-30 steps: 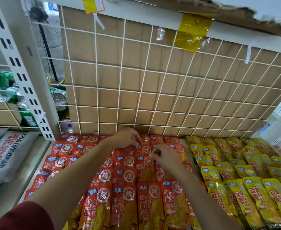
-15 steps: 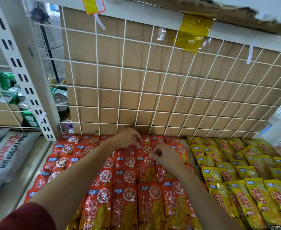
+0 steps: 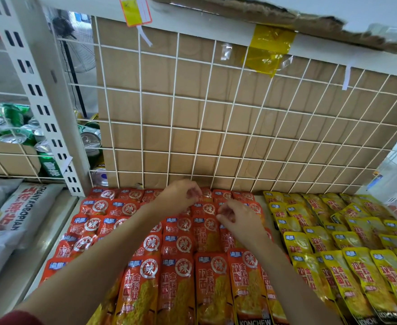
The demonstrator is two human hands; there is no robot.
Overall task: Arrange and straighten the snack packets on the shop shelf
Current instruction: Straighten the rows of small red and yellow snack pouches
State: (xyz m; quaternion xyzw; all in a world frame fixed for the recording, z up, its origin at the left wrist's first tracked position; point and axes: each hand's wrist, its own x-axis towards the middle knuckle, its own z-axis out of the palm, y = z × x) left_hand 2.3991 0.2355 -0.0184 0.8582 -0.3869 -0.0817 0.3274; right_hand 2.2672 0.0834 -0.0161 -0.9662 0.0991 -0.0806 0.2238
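Since the grey sacks [image 3: 17, 207] and the green cans [image 3: 12, 134] sit past the white upright [image 3: 52, 113], they look like neighbouring stock and no part of this job. Next along the shelf [image 3: 52, 254] lie the red packets [image 3: 181, 273], shingled in rows so each label shows above the one in front. Their left columns sit crooked. The centre columns run straight up to the wire grid [image 3: 216, 127], which serves as a back stop.

The left hand [image 3: 181, 195] reaches to the rearmost row with its fingers curled. Thumb and fingertips meet at a packet's top edge, seemingly pinching it to square it against the grid. Just beside it the right hand [image 3: 237, 216] hovers one row nearer, fingers bent. I cannot tell whether it holds anything. Furthest right, the yellow packets [image 3: 357, 273] lie in looser, slanting rows and likely need straightening too.
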